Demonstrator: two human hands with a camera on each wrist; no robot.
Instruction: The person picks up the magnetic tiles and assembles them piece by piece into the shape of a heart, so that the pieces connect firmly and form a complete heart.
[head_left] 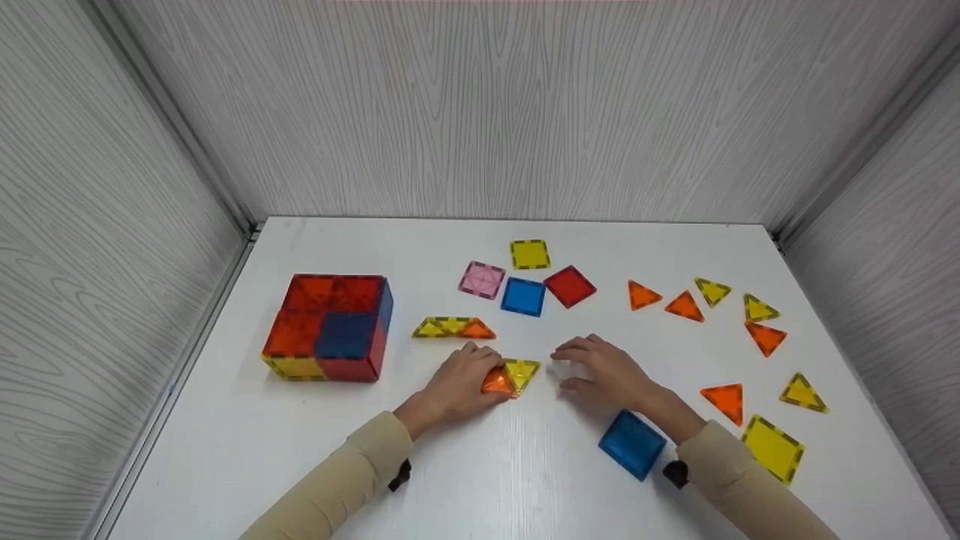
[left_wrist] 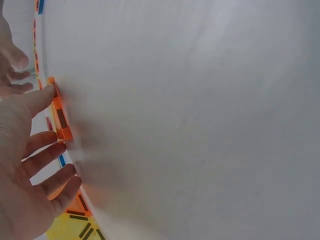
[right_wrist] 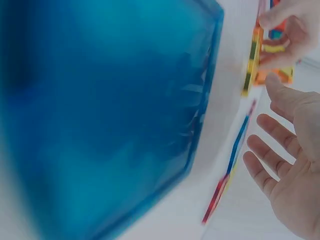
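Observation:
My left hand [head_left: 461, 381] pinches an orange triangular magnetic tile [head_left: 498, 383] between thumb and fingers. Edge to edge with that tile is a yellow triangle [head_left: 520, 372] on its right. In the left wrist view the orange tile [left_wrist: 61, 117] shows edge-on between thumb and fingertips. Just behind the hand lies a joined strip of yellow and orange triangles [head_left: 446, 327]. My right hand [head_left: 609, 373] is to the right of the yellow triangle, fingers loosely bent and holding nothing. Below its wrist lies a blue square tile [head_left: 632, 444], which fills much of the right wrist view.
A box built from red, blue and yellow tiles [head_left: 326, 326] stands at the left. Toward the back lie yellow [head_left: 530, 254], pink [head_left: 482, 279], blue [head_left: 523, 296] and red [head_left: 570, 286] squares. Several loose triangles [head_left: 685, 307] and a yellow square [head_left: 774, 448] are at the right.

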